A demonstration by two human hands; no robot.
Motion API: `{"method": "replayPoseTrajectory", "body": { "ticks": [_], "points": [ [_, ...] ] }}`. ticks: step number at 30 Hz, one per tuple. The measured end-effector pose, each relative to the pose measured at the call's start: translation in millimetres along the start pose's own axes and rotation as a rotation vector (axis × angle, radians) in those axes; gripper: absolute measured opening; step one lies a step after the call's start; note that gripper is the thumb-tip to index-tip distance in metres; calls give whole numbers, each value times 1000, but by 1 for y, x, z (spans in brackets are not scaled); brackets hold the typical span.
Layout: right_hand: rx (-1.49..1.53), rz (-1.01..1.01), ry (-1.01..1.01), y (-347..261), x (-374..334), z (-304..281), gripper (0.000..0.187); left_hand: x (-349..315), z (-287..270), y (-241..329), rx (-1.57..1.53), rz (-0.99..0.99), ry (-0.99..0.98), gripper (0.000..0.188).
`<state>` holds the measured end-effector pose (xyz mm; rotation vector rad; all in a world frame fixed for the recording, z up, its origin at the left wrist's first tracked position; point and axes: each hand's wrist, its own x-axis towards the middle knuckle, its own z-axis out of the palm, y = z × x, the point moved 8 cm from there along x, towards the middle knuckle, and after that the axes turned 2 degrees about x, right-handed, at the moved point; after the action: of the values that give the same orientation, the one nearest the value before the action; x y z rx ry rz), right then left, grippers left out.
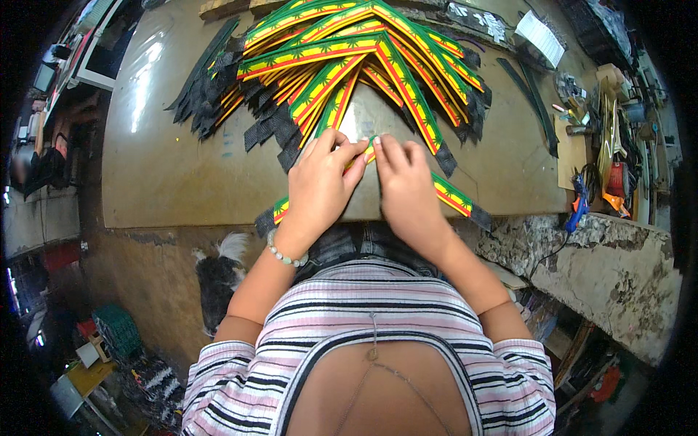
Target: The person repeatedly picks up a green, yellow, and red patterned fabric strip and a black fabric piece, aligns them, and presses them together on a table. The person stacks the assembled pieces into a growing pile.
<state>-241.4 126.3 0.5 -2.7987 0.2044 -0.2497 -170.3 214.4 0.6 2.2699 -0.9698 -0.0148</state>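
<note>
A striped strap point(452, 195) in green, yellow and red, with black webbing ends, lies bent into a V close to the table's near edge. At its peak, my left hand point(320, 178) pinches the band between thumb and fingers. My right hand point(407, 182) presses on the same peak from the other side, fingers closed; the two hands' fingertips nearly meet there. Both hands cover much of the strap's arms. Just beyond lies a large overlapping pile of similar V-shaped straps point(313, 65), with leaf prints and black ends fanned out to both sides.
The table point(182, 182) has a blue glue gun point(579, 203) at its right corner. Dark green strips point(534, 102) and a white paper point(539, 36) lie farther right. A black-and-white furry animal point(222, 280) is on the floor, left of me. A rough ledge point(596, 269) stands at right.
</note>
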Motion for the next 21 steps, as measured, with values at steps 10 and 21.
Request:
{"method": "replayPoseTrajectory", "body": {
  "ticks": [10, 21],
  "points": [
    [363, 94, 84, 58, -21, -28, 38, 11, 9, -14, -377, -167, -287, 20],
    [988, 109, 45, 76, -1, -85, 42, 71, -42, 63, -271, 294, -402, 29]
  ]
}}
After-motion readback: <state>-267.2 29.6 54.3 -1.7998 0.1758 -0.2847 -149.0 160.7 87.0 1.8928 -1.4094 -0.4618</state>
